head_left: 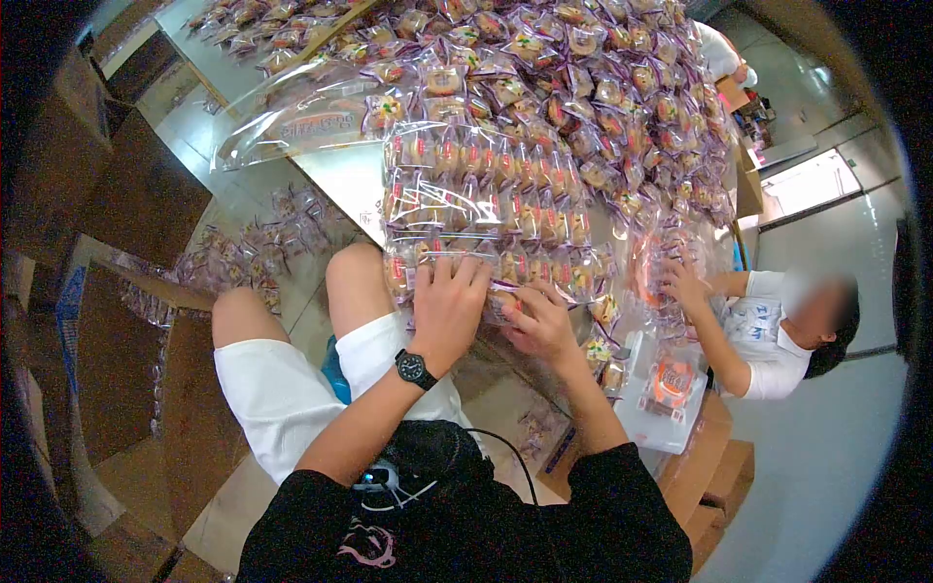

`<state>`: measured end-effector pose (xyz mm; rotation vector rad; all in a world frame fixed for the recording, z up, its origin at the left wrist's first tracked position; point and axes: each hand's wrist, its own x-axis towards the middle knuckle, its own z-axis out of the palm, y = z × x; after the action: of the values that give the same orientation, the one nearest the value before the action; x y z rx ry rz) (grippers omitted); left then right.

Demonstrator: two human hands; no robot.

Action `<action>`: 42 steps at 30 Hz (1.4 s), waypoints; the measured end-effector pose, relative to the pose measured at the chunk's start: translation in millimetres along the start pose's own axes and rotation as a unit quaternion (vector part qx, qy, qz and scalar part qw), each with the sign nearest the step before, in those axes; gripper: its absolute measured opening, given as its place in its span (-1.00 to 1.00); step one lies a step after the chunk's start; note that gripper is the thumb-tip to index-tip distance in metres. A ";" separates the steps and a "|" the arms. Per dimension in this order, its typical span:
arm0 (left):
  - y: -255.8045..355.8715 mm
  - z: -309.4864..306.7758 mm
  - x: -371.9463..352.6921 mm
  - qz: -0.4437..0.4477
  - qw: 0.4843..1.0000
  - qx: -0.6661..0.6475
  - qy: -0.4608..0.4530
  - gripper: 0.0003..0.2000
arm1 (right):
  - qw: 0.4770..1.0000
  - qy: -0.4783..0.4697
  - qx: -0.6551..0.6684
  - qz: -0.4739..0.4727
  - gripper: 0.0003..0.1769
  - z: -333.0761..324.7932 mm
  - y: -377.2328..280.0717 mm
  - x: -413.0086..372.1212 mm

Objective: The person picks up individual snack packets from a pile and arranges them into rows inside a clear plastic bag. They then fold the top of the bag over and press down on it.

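Observation:
Rows of small wrapped snacks lie inside a large clear bag (486,194) at the table's near edge. My left hand (449,306), with a black watch on its wrist, lies over the bag's near row, fingers extended and palm down. Just to its right, my right hand (539,325) has its fingers curled and pressed together at the near edge of the rows. A small wrapped snack (503,299) shows between the two hands; whether the right fingers grip it is hard to make out.
A large heap of wrapped snacks (583,68) covers the table beyond. At the right, another person (768,335) handles a clear bag. Near them is a white scale-like box (646,418) with an orange-printed packet (673,381). Cardboard boxes (126,360) stand at the left.

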<state>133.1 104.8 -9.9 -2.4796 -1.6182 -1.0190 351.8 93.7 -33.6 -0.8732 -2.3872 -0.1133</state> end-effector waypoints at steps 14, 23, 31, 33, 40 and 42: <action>-13.8 2.8 -3.7 -0.007 0.999 -0.036 -0.003 -0.67 | 0.982 0.024 -0.115 0.146 -0.46 18.1 -9.8 1.4; -7.9 -3.2 -1.4 0.003 0.999 0.031 -0.024 -0.65 | 0.966 -0.027 -0.195 0.165 -0.39 15.6 -22.2 25.6; -6.6 -6.3 3.4 0.028 0.996 0.072 -0.045 -0.70 | 0.956 -0.112 -0.227 0.148 -0.33 27.7 -18.1 38.2; -9.1 -5.3 0.2 0.037 0.996 0.064 -0.054 -0.68 | 0.956 -0.121 -0.195 0.183 -0.40 19.7 -27.8 39.2; -10.3 -5.2 -4.5 0.053 0.998 0.027 0.018 -0.65 | 0.955 -0.119 -0.139 0.231 -0.17 -20.1 -50.5 14.6; -14.6 -2.7 -4.8 0.062 0.998 0.020 -0.020 -0.64 | 0.946 -0.107 -0.177 0.249 -0.23 -30.9 -43.5 10.8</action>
<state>118.5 106.7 -15.1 -2.5524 -1.4582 -0.9207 334.0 57.4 2.9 -1.7102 -2.2904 -0.2618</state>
